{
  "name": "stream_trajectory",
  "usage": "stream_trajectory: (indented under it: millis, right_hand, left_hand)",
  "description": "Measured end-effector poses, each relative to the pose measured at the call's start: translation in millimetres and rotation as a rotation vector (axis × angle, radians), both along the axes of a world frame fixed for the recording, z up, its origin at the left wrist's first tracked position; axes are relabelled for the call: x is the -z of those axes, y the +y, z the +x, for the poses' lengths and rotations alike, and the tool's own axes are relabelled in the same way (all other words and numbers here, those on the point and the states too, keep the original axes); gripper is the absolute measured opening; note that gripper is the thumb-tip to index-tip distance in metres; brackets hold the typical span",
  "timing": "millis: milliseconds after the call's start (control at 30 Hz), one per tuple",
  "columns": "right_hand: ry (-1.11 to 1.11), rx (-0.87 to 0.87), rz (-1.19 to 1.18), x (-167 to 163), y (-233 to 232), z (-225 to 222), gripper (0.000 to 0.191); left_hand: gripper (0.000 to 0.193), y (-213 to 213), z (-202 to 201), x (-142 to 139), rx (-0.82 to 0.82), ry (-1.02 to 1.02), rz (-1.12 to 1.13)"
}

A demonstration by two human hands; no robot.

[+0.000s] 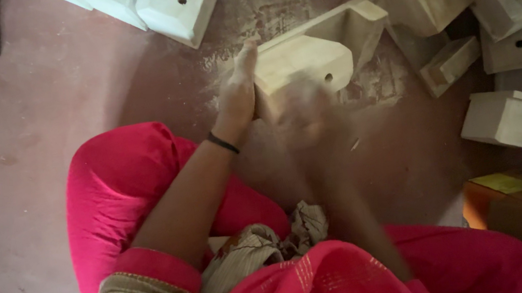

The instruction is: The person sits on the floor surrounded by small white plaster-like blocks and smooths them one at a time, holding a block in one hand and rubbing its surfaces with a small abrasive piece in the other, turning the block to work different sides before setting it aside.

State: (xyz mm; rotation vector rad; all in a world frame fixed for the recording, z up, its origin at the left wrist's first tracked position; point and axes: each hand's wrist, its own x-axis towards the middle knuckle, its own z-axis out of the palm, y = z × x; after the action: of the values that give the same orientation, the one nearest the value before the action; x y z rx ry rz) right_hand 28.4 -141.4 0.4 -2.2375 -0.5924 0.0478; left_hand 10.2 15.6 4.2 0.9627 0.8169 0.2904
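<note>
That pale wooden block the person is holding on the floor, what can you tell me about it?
The wooden block looks like pale, unfinished wood with a rounded end and a small drilled hole in its side. A longer angled arm runs from it toward the upper right. It lies on the reddish floor amid pale sawdust. The left hand presses against its left end; the right hand is a blur over its front face, so its grip cannot be made out.
</note>
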Motion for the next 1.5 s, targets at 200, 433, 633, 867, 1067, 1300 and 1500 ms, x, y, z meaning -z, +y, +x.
stream_trajectory:
  millis: [200,433,633,867,1067,1300,1500]
  right_hand:
    - [-0.083,0.027,0.064,-9.5,4.0,5.7,0.032]
    - [-0.052,0.232,0.091,-7.3,-5.6,37.2,0.039]
    - [0.067,0.188,0.224,-7.2,0.3,21.6,0.037]
    - [0.071,0.214,0.213,-6.1,-2.9,14.3,0.036]
    - [-0.125,0.141,-0.027,6.1,-10.8,24.8,0.034]
    - [-0.008,0.201,0.005,5.7,-6.5,19.8,0.039]
    - [-0.015,0.211,-0.016,-3.7,-7.0,15.2,0.039]
  left_hand:
    - [0.050,0.4,-4.9,-16.2,0.120,0.076,-0.201]
    - [0.076,-2.5,-4.8,-8.5,0.224,-0.095,-0.098]
    - [0.102,-7.6,2.4,2.9,0.190,-0.393,0.297]
    - [0.083,-11.6,-15.9,-4.3,0.290,-0.025,0.724]
    - [0.061,-15.0,-15.3,-1.2,0.190,-0.013,0.481]
    - [0.051,-9.1,-17.1,4.4,0.135,-0.042,0.547]
    - [0.043,-8.0,-21.7,9.2,0.121,0.004,0.546]
